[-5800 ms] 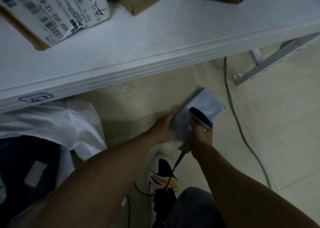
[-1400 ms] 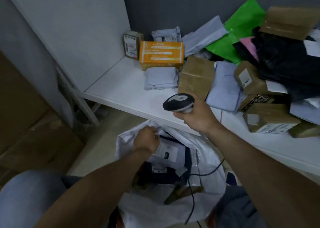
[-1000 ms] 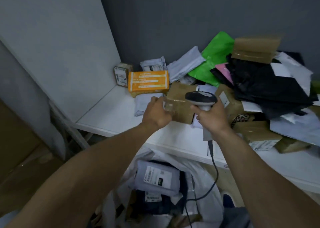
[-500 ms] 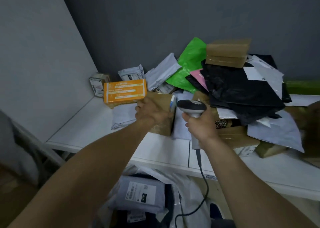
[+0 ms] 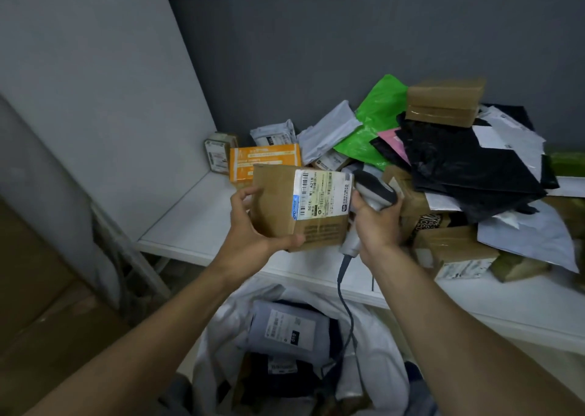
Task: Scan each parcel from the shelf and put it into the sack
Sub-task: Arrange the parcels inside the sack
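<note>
While our left grip (image 5: pixel 250 230) curls round a brown parcel (image 5: pixel 275 200) held just above the shelf (image 5: pixel 190 222) edge, our right grip (image 5: pixel 376 227) clasps the scanner (image 5: pixel 376 189) just beside it; the sack (image 5: pixel 384 363) gapes open below the shelf.

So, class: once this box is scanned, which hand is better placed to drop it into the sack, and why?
Left. The left hand grips the cardboard box, with the open sack just below; the right hand holds the scanner.
</note>
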